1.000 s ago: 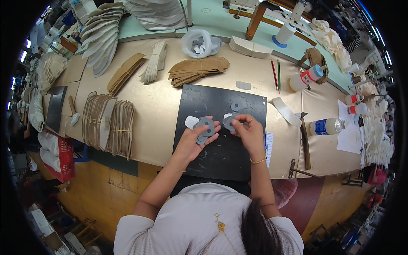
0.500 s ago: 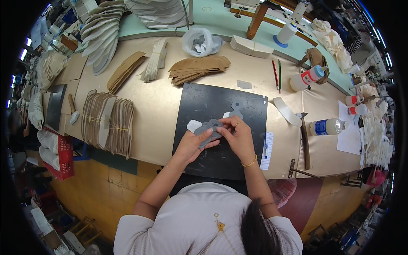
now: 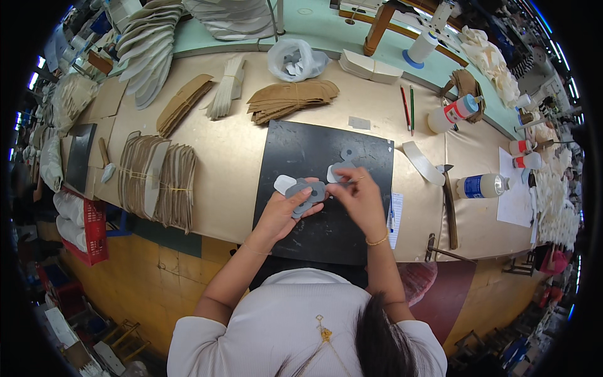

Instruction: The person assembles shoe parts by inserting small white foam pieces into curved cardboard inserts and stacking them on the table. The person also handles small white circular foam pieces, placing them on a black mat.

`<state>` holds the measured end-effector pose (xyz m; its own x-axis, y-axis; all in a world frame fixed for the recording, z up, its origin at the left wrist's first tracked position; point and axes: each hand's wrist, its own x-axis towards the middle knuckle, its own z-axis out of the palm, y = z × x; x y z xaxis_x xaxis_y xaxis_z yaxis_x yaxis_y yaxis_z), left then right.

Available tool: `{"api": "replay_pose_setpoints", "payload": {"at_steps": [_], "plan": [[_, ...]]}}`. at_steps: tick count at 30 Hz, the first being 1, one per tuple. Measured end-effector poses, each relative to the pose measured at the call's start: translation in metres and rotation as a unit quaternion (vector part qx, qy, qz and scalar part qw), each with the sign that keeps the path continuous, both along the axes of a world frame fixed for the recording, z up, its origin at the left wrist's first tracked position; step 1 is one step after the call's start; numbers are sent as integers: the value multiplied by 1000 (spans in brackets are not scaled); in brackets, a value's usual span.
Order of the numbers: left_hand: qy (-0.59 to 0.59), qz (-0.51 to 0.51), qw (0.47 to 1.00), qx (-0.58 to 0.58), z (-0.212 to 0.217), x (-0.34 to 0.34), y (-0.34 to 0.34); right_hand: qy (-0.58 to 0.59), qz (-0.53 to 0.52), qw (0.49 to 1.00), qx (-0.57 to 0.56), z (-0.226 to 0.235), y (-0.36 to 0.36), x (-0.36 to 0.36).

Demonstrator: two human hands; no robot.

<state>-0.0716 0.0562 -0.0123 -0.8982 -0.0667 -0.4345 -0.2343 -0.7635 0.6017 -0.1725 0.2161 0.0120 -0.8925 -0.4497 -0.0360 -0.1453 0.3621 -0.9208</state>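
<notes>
My left hand point(image 3: 281, 213) is closed on a small fanned stack of grey cut-out pieces point(image 3: 306, 192), rounded in outline, the top one with a dark round hole. A white rounded piece point(image 3: 284, 183) shows at the stack's upper left, by my thumb. Just right of the stack, my right hand point(image 3: 360, 202) pinches a thin grey piece point(image 3: 343, 183), seen nearly edge-on. Beyond its fingers, more white and grey pieces point(image 3: 335, 172) lie on the black mat point(image 3: 308, 242), and a grey piece with a hole point(image 3: 349, 152) lies farther back.
Bundled brown pieces point(image 3: 160, 182) stand left of the mat; another brown stack point(image 3: 294, 100) lies behind it. A bag point(image 3: 298, 61) holds small pieces. To the right are a curved white strip point(image 3: 422, 164), a hammer point(image 3: 450, 210), a clear bottle point(image 3: 482, 186) and a red-labelled bottle point(image 3: 453, 114).
My right hand has drawn away from the stack, slightly to the right, with a thin grey piece between its fingertips. The stack in my left hand shows more fully.
</notes>
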Motion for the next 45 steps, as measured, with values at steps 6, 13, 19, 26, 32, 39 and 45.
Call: {"api": "replay_pose_setpoints", "payload": {"at_steps": [6,13,19,26,32,39,45], "plan": [[-7,2,1000,-5,2,-1,1,-15,5,999,-44,-19,-4,3],[-24,43,996,69,1,6,-10,1,-62,995,83,-3,17,-23],[4,1,1000,-23,-1,-11,-15,230,12,969,91,-6,3,-20],[-24,-56,995,-78,18,-16,-15,55,86,995,-15,16,-11,-9],[-14,-120,985,-124,18,-10,-9,-14,117,992,-34,15,-15,-5],[-14,-222,962,-158,15,-10,-5,-11,134,989,-59,9,-23,-9],[-15,-99,995,11,17,-5,-5,31,40,982,-181,4,-9,-15]]}}
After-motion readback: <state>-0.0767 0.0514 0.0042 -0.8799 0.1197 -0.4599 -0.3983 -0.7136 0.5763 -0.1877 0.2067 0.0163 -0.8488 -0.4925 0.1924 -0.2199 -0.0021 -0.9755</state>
